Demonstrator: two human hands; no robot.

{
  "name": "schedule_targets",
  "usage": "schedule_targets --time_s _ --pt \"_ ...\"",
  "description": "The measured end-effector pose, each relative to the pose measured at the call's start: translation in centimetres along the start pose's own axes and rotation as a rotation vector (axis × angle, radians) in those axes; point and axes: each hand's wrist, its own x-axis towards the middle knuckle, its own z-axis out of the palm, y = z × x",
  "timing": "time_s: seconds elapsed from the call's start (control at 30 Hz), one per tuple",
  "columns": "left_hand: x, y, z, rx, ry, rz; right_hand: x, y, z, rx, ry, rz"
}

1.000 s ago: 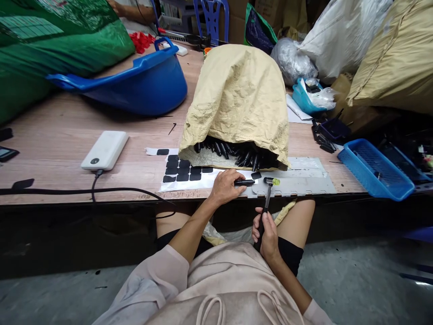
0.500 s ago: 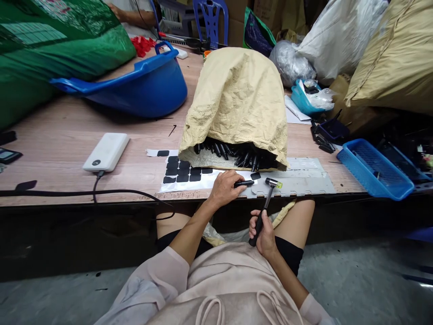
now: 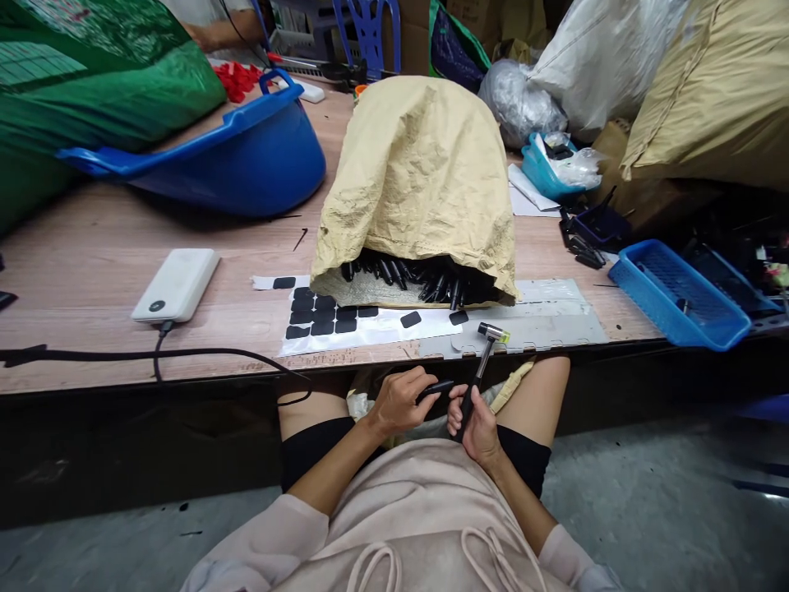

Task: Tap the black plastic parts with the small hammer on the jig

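My left hand [image 3: 403, 400] is closed around a slim black pen-like piece [image 3: 439, 386], held over my lap just below the table edge. In my right hand [image 3: 476, 426] is the black handle of a small hammer [image 3: 489, 345]; its head, with one black and one yellow-green face, rests over a grey plate [image 3: 542, 316] at the table's edge. A tan woven sack [image 3: 419, 173] lies on the table with its mouth toward me, showing many black pieces [image 3: 394, 270] like the held one. Before it is a white sheet [image 3: 376, 327] bearing black rounded squares [image 3: 324, 316].
A white power bank [image 3: 177, 284] with a black cable lies on the left, before a tilted blue basin [image 3: 246, 156]. To the right are a blue plastic basket [image 3: 684, 296] and a teal bowl [image 3: 558, 168]. A person's arm [image 3: 225, 34] shows at the far left.
My left hand has drawn the black piece back from the table edge to over my lap. A black rounded square it had covered now shows on the sheet. The hammer stays in my right hand.
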Motion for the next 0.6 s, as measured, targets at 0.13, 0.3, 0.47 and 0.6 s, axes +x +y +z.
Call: schedule_targets --time_s 0.13,0.3,0.47,0.6 --pt "-0.5 -1.2 2.7 0.081 -0.294 -0.424 0.1 0.0 0.0 0.004 -0.007 0.002" --pt "0.6 0.3 2.2 0.019 -0.293 -0.276 0.1 0.1 -0.1 0.004 -0.004 0.002" --pt "6.0 3.4 -1.2 -0.019 0.259 -0.053 0.2 0.2 -0.1 -0.01 0.013 -0.001" --pt "12.7 3.6 -3.0 0.092 0.323 -0.262 0.3 0.3 -0.2 -0.011 0.009 0.001"
